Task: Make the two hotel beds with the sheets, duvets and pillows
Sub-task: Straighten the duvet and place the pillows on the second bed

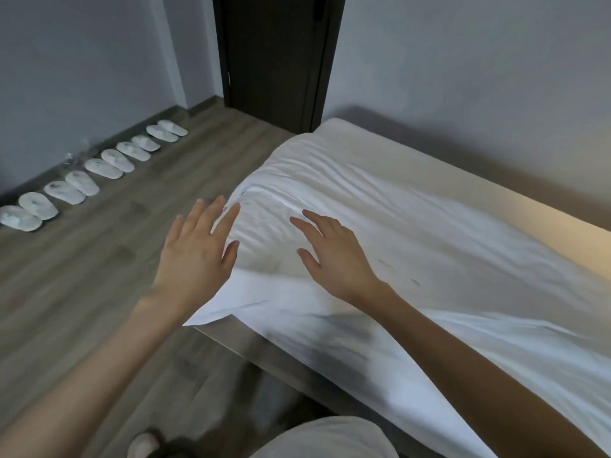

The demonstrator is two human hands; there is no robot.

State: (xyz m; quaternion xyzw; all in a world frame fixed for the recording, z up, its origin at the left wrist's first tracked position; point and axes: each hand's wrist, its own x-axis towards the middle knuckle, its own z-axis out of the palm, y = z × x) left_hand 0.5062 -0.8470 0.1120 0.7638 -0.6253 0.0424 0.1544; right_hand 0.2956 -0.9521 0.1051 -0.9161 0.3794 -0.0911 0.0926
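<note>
Pale trousers (330, 438) over a bent knee fill the bottom of the view, against the near end of the mattress (489, 183). Both arms reach out from there. The left hand (198, 249) is at the mattress's left edge and the right hand (334, 256) is further in over its top. Both have their fingers straight and spread and grip nothing. Whether the palms press the cloth or hover just above it I cannot tell. Flat, splayed hands like these suit smoothing out wrinkles rather than lifting. The white sheet (413, 246) lies rumpled on the mattress. Its long axis runs with the mattress's length, from the near end toward the far end by the dark door (274, 61). One sheet corner juts past the left edge, and a strip on the right side is bare. White slippers (99, 170) line the wall well to the mattress's left.
</note>
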